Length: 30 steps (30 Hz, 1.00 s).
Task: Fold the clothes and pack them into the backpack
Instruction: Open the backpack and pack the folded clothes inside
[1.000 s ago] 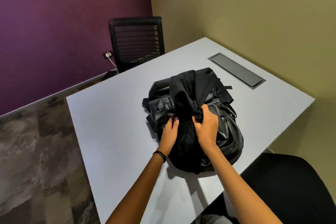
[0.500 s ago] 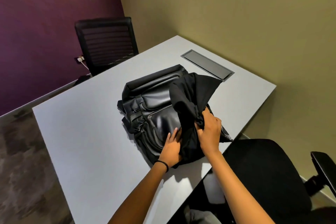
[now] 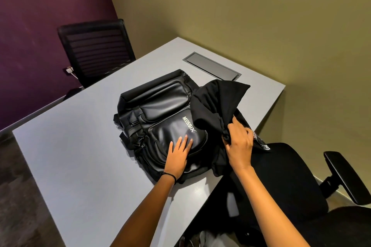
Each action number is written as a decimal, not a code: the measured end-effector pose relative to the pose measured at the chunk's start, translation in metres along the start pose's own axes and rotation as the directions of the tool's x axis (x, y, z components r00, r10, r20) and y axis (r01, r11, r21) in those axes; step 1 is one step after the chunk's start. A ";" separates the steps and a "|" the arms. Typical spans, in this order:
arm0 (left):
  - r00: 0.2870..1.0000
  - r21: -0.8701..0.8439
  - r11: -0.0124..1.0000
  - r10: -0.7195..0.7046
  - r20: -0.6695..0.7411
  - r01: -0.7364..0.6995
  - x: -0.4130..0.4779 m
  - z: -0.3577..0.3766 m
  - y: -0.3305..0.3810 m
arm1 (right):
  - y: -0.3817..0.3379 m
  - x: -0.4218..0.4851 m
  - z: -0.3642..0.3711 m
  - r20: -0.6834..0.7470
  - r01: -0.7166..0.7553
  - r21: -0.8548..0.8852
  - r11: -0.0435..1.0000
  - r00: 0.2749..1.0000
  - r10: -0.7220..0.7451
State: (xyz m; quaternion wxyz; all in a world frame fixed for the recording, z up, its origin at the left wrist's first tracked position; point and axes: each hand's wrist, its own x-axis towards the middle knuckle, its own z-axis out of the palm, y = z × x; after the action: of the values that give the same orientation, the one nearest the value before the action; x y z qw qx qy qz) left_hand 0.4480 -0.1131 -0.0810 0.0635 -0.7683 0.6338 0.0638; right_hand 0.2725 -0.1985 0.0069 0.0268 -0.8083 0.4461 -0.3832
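Observation:
A black leather-look backpack (image 3: pixel 160 110) lies flat on the grey table (image 3: pixel 80 156), its white logo facing up. My left hand (image 3: pixel 178 156) rests flat on its lower front panel, fingers spread, holding nothing. My right hand (image 3: pixel 239 146) is closed on a bunched fold of a black garment (image 3: pixel 216 102), which is lifted off the backpack and hangs to its right, over the table's right edge. A white print shows on the garment's lower part, beside my right hand.
A grey cable hatch (image 3: pixel 210 66) is set into the table at the back. One black office chair (image 3: pixel 96 46) stands behind the table, and another (image 3: pixel 291 182) is close on my right, with its armrest (image 3: pixel 349 178) sticking out. Walls close in at the back and right.
My right hand has pulled the black garment off the backpack toward the right, uncovering the bag's front and logo. My left hand let go of the cloth and now lies flat on the bag.

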 end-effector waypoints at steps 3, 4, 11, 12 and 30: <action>1.000 -0.037 0.999 0.011 -0.024 -0.012 0.003 -0.002 -0.004 | 0.003 0.000 -0.003 -0.009 -0.010 0.005 1.000 1.000 0.010; 0.999 -0.064 0.998 0.009 -0.038 -0.012 0.004 -0.005 -0.006 | 0.004 0.000 -0.003 -0.009 -0.011 0.005 1.000 1.000 0.011; 0.980 -0.444 0.896 -0.099 -0.175 0.011 0.020 -0.049 -0.028 | 0.009 0.001 -0.004 0.017 -0.064 0.009 0.998 0.998 0.064; 0.974 -0.460 0.888 -0.123 -0.190 0.022 0.023 -0.057 -0.032 | 0.008 0.002 -0.004 0.022 -0.067 0.012 0.998 0.998 0.067; 0.856 -0.684 0.712 -0.444 -0.264 0.159 0.078 -0.135 -0.096 | -0.027 0.033 0.020 -0.006 -0.097 0.182 0.979 0.995 0.100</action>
State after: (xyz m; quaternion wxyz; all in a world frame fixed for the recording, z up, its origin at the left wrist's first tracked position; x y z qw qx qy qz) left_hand 0.5597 -0.1943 0.0395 -0.3267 -0.8333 0.4342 0.1018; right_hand 0.3141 -0.2128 0.0223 0.1159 -0.7767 0.4489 -0.4265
